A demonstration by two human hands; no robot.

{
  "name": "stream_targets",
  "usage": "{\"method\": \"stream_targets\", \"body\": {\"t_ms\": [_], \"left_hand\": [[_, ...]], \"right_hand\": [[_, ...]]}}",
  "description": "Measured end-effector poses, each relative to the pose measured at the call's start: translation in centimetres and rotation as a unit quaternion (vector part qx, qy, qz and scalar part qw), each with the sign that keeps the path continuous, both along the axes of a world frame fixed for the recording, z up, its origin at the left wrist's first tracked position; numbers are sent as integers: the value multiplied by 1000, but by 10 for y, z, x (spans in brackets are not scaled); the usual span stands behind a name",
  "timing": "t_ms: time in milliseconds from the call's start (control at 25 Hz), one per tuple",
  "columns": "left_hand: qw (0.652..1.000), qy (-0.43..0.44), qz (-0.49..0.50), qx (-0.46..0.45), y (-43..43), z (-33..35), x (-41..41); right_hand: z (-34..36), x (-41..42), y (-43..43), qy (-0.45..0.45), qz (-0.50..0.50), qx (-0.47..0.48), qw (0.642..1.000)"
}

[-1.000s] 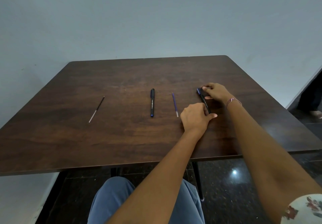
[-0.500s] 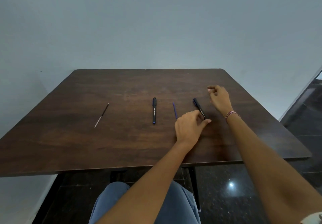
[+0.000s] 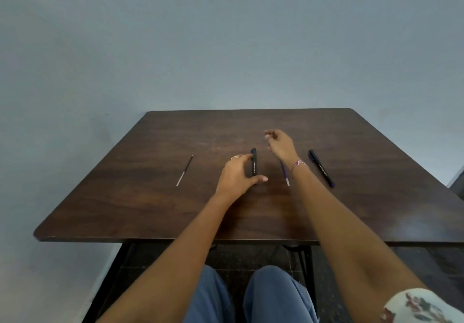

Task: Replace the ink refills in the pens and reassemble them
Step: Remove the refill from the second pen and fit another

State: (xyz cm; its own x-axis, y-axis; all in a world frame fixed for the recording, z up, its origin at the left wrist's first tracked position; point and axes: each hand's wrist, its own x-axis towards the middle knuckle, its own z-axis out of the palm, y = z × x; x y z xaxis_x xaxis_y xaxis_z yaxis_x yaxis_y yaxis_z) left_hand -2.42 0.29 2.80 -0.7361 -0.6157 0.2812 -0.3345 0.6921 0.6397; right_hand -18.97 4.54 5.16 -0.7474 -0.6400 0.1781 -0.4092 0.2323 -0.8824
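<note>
Two black pens lie on the dark wooden table (image 3: 150,209). My left hand (image 3: 236,177) is on the middle black pen (image 3: 254,162), with the index finger at its upper part and the thumb at its near end; the pen still rests on the table. My right hand (image 3: 280,144) hovers just right of that pen, fingers loosely curled, holding nothing. A blue ink refill (image 3: 285,175) lies partly hidden under my right wrist. The other black pen (image 3: 322,168) lies alone further right. A thin dark refill (image 3: 184,170) with a pale end lies at the left.
The table's near edge (image 3: 226,240) runs above my knees in blue trousers (image 3: 273,297). A plain grey wall stands behind the table. The right table edge drops off toward a dark floor.
My left hand has left the right pen and moved left onto the middle pen. My right hand released the right pen, lifted and moved left. The view has tilted upward.
</note>
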Motion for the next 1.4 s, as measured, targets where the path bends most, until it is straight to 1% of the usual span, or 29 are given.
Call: {"method": "stream_targets", "body": {"t_ms": [160, 240, 360, 560, 720, 800, 920, 1000, 1160, 1320, 1400], "left_hand": [[998, -46, -50, 10, -7, -11, 7], [998, -34, -52, 19, -8, -16, 8], [997, -1, -58, 49, -10, -19, 8], [997, 25, -45, 59, -13, -22, 7], [997, 26, -34, 62, -14, -25, 5], [997, 30, -33, 58, -13, -25, 5], [999, 13, -29, 36, -11, -26, 4], [1000, -5, -26, 13, -11, -26, 2], [1000, -4, -13, -16, -12, -25, 0], [1000, -2, -11, -29, -13, -28, -1], [999, 0, -11, -33, -12, -29, 0]], "right_hand": [[-12, 21, -10, -19, 39, 56, 998], [-16, 24, -11, -36, 46, 61, 996], [-27, 24, -11, -38, 34, 53, 997], [-36, 30, -18, 12, 11, 65, 998], [-39, 30, -24, 17, 28, 74, 997], [-41, 29, -27, 20, 40, 75, 996], [-45, 27, -30, 53, 47, 89, 994], [-47, 26, -32, 58, 35, 98, 993], [-46, 28, -35, 62, 13, 112, 992], [-46, 31, -33, 44, 7, 105, 993], [-43, 32, -32, 25, 10, 84, 996]]}}
